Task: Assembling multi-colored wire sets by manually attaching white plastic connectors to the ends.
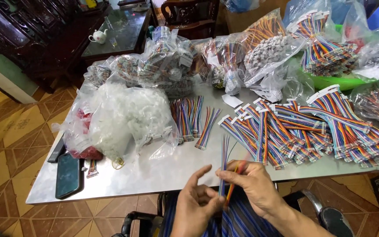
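A: Where do we have the ribbon cable [224,162]?

B: Between both hands, at the near table [154,175] edge, held upright. Right hand [253,186] pinches its multicoloured wires with thumb and fingers closed on them. Left hand [196,199] sits just beside, thumb and index on the lower part of the same strip, other fingers spread loose.

A: Free end?

B: Sticks up past the fingertips, over the tabletop, short of the finished cable pile [303,129].

A: What else do we see nearby?

B: Loose cut strips [191,118] beyond the hands, clear bag of white connectors [126,116] to the left, phone [69,174] at the left corner. All well apart from the hands.
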